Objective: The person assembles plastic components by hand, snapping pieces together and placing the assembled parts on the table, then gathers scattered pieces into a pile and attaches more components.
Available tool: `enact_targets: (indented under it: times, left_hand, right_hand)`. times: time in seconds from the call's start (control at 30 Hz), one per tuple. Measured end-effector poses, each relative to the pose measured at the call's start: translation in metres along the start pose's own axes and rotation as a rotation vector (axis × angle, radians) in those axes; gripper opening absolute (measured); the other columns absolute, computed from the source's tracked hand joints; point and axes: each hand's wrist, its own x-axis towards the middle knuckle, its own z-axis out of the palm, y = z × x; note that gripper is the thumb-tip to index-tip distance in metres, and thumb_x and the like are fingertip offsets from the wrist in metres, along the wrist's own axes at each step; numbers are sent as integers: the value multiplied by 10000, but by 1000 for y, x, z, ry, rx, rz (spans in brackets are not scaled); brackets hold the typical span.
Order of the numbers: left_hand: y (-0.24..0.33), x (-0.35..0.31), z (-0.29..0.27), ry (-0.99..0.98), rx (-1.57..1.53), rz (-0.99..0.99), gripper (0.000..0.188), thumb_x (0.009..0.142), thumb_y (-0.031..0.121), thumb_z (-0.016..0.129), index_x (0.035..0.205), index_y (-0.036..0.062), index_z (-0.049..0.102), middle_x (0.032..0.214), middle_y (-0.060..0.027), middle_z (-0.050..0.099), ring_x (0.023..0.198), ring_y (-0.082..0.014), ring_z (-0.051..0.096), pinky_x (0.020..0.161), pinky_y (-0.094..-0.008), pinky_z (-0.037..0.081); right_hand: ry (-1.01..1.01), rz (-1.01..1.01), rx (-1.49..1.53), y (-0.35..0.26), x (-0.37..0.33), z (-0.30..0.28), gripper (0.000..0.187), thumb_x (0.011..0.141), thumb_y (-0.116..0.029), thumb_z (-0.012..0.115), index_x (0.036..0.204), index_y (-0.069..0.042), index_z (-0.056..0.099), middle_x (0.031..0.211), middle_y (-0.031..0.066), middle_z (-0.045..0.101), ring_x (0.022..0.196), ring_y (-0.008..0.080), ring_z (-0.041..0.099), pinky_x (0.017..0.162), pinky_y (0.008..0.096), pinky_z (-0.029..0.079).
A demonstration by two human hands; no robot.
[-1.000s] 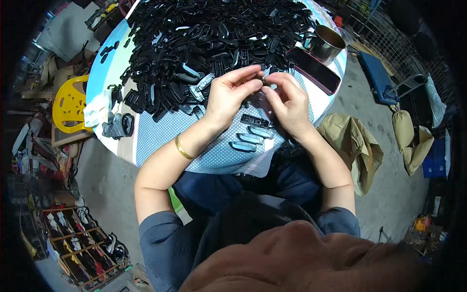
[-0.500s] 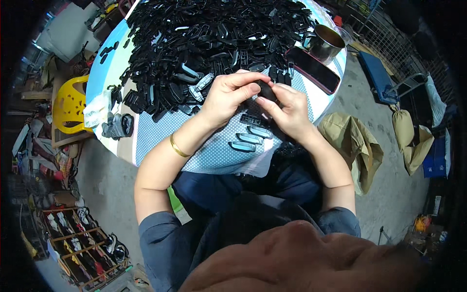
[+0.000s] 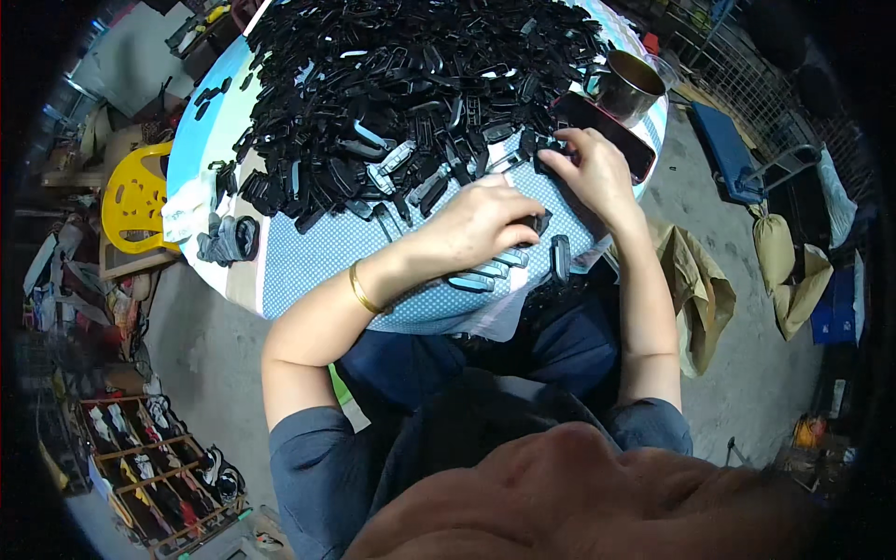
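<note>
My left hand (image 3: 481,222) is low over the near part of the table, thumb and fingers closed on a small black plastic part (image 3: 539,222). Beside and partly under it lie a few narrow parts with pale blue-grey faces (image 3: 471,281). A black plastic clip-like piece (image 3: 560,257) rests near the table's front edge, to the right of that hand. My right hand (image 3: 597,173) reaches to the near right border of a big heap of black plastic parts (image 3: 411,84). Its thumb and fingers are apart, close beside a few black pieces (image 3: 530,145).
A phone (image 3: 630,149) and a metal cup (image 3: 630,89) stand right of the heap on the patterned tablecloth (image 3: 317,266). A dark roll (image 3: 229,240) lies at the left edge. Beyond are a yellow chair (image 3: 135,201) and a tan sack (image 3: 695,289).
My hands, together over the table before, have parted. The left came down nearer the pale-faced parts; the right moved up and right to the heap. A black piece now lies near the front edge.
</note>
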Motion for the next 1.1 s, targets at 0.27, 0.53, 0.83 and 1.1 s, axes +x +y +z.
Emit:
enact_targets:
  times: [0.27,0.53,0.83,1.1]
  left_hand:
    - [-3,-4,-2,-75,-75,-71,289,852,242,584,971,-14,644,938,-154,644,903,-312,585,823,-381,446]
    - [-39,-6,-15,22,105,-76,247,768,170,655,947,-1,643,880,-140,611,875,-316,587,784,-385,468]
    - [-36,-9,-13,70,120,-66,210,768,147,644,916,-1,651,860,-137,620,859,-315,596,776,-398,474]
    - [-32,-9,-4,45,211,-54,184,781,168,626,893,25,654,853,-102,620,864,-277,572,780,-379,468]
  right_hand:
    - [-37,26,102,2,-6,-3,332,777,-323,671,960,-47,650,915,174,596,850,345,601,751,410,473]
    - [122,-47,-64,4,7,23,268,827,-190,601,1063,-61,596,906,189,604,804,369,611,707,439,494]
    - [129,13,-192,-5,21,24,295,808,-216,628,1029,-48,527,789,193,645,736,364,631,642,450,493]
    - [-65,-18,-180,11,39,23,411,778,-176,647,1140,-21,527,878,234,636,850,389,614,753,463,482]
